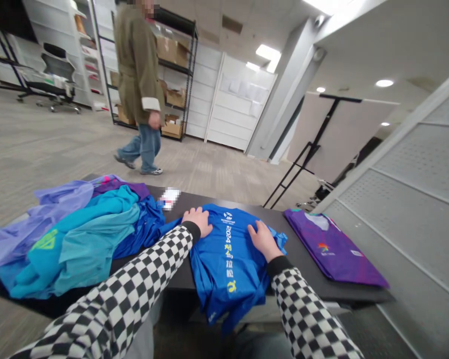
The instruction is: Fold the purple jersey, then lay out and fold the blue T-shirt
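Observation:
A blue T-shirt (243, 254) with white and yellow print lies on the black table in front of me, its lower end hanging over the near edge. My left hand (198, 221) rests on its left shoulder side, fingers laid on the cloth. On the opposite side, my right hand (264, 240) touches the shirt with thumb and forefinger apart; its other fingers are partly hidden. Some blue cloth is bunched just right of that hand. Both wrists come out of black-and-white checked sleeves.
To the left is a loose heap of lilac, teal and blue shirts (86, 224). A folded purple shirt (336, 249) lies at the table's right end (374, 297), beside a grey partition (415, 219). Beyond the table, a person (138, 75) walks past shelves holding boxes. An easel (310, 149) stands behind.

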The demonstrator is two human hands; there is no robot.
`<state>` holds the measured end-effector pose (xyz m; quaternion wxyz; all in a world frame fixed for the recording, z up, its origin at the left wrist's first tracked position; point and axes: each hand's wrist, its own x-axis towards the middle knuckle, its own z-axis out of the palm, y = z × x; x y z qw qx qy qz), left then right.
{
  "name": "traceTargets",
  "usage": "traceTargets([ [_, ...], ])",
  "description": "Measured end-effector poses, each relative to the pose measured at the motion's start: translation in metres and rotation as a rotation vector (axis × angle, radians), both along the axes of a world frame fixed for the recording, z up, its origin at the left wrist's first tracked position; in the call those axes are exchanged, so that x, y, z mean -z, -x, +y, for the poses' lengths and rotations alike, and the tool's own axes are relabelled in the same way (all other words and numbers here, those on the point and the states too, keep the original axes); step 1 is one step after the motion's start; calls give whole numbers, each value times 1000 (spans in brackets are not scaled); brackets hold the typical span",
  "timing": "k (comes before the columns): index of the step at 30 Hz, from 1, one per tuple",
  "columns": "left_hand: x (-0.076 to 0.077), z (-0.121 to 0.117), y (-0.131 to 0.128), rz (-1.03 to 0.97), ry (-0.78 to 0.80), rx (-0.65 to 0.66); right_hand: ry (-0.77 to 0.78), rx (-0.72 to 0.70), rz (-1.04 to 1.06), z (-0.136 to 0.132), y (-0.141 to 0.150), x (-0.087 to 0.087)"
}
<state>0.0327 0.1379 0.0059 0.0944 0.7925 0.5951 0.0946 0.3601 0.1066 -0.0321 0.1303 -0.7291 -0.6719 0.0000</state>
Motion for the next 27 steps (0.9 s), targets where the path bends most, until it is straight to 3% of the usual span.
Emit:
traceTargets([
  [4,18,17,7,2,138,81,52,-26,-33,9,-11,14],
  [8,31,32,29,-73,121,168,109,-32,-56,21,-35,15],
  [13,23,40,37,-163,-21,184,141,27,-75,30,-43,11],
  [17,15,28,29,-110,-136,199,135,137,-90,22,-37,11],
  [24,39,10,25,-49,-50,186,71,172,-63,0,-37,13],
  [26,35,14,27,-118,-54,194,44,173,-57,-2,-35,12],
  [27,26,14,28,-194,-75,192,33,178,-55,-3,-33,11],
])
